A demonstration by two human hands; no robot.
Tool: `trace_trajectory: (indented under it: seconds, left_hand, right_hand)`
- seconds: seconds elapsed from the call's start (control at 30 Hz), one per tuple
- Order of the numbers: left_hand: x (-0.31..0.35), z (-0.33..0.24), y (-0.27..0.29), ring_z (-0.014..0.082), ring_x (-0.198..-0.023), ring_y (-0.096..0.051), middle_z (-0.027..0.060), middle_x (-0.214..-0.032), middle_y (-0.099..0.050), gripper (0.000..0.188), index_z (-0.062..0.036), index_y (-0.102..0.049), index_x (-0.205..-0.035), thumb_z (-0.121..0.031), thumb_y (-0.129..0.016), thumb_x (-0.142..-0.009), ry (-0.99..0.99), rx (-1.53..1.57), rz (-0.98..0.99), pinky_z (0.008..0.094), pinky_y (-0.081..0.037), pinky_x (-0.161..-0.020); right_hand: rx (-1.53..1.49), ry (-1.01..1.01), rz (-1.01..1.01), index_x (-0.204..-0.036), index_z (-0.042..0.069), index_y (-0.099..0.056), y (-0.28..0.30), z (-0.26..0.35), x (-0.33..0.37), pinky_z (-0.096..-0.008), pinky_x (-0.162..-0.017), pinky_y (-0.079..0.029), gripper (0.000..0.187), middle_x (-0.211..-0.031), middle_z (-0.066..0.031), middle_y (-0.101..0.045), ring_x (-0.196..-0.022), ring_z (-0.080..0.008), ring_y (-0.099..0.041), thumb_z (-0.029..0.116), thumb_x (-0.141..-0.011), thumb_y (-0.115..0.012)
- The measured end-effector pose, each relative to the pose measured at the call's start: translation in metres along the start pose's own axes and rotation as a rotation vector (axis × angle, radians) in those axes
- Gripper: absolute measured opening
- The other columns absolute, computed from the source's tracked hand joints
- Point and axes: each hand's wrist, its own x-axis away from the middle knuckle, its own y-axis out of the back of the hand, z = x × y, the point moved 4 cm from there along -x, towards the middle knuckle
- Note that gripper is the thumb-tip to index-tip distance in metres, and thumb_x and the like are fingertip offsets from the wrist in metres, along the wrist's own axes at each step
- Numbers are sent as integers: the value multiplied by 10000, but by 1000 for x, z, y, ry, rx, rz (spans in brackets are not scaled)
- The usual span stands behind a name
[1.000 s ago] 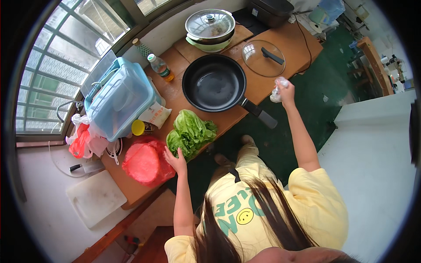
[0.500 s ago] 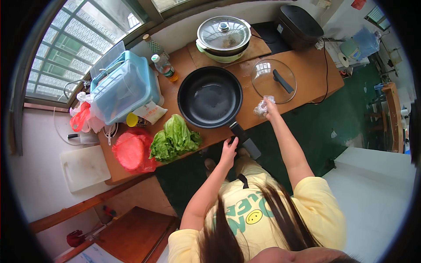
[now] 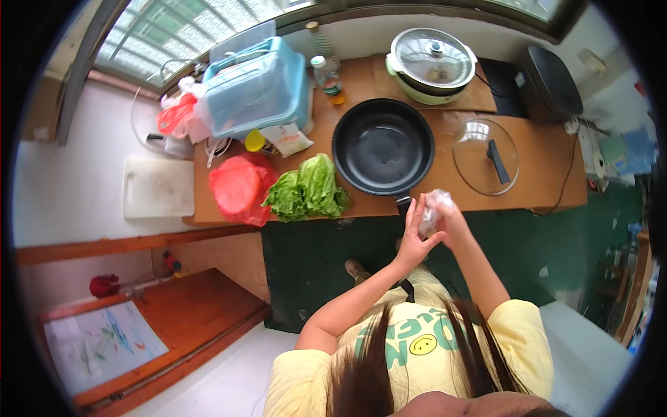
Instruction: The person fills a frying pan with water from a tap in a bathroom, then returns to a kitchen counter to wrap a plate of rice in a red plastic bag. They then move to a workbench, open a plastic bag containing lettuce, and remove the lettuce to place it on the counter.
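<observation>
Crumpled clear plastic film [image 3: 435, 210] is held in my right hand [image 3: 455, 224], its fingers closed around it. My left hand [image 3: 417, 238] is beside it, fingers stretched and thumb apart; whether it touches the film I cannot tell. Just beyond both hands, a black frying pan [image 3: 382, 149] with a few wet spots inside sits on the wooden table. Its handle [image 3: 403, 201] points toward me and is mostly hidden behind my hands. To the pan's left lies a head of green lettuce [image 3: 309, 187], and to its right a glass lid [image 3: 476, 163] with a black handle.
A lidded pot [image 3: 431, 66] stands on a board at the back, by a black appliance [image 3: 550, 83]. Leftward are a bottle [image 3: 328, 80], a blue bin [image 3: 257, 97], a white packet [image 3: 287, 139], a red plastic bag [image 3: 243, 186] and a cutting board [image 3: 158, 187].
My right hand has brought the plastic film left, away from the glass lid. My left hand has come up beside it. The view has swung left, so the table appears farther right.
</observation>
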Motion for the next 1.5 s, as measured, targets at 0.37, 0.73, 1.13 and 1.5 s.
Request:
trace_trajectory:
  seconds: [0.37,0.73,1.13,1.5]
  left_hand:
    - [123,97,206,205,-752,-615,104,-937,-607,226,-33,-524,-1084,-168,-497,-905,537,768,-538,343,-523,-619]
    - [130,200,630,206,-665,-559,79,-791,-562,217,-67,-540,-992,-236,-446,-894,469,1097,-1009,354,-508,-584]
    - [-12,193,796,310,-1184,-408,205,-1358,-309,753,19,-176,-1359,-265,-604,-808,427,214,-1128,493,-353,-950]
    - [174,178,654,279,-1194,-388,184,-1363,-301,654,7,-210,-1356,-125,-585,-837,501,44,-1271,386,-335,-990]
  right_hand:
    - [739,316,7,-1166,20,-474,-49,-74,4,-307,-879,-423,438,-1127,-99,-501,-1060,-183,-490,112,-777,-654]
    - [697,-264,-142,-1054,17,-464,14,-104,-27,-333,-588,-516,418,-817,-132,-601,-640,-213,-617,167,-738,-694]
    - [414,-118,-244,-814,23,-523,-49,-170,-21,-289,-509,-470,193,-624,-58,-541,-513,-155,-545,111,-688,-638]
    - [428,45,-303,-794,4,-519,-70,-200,90,-287,-508,-463,220,-618,-77,-547,-512,-169,-548,101,-637,-640]
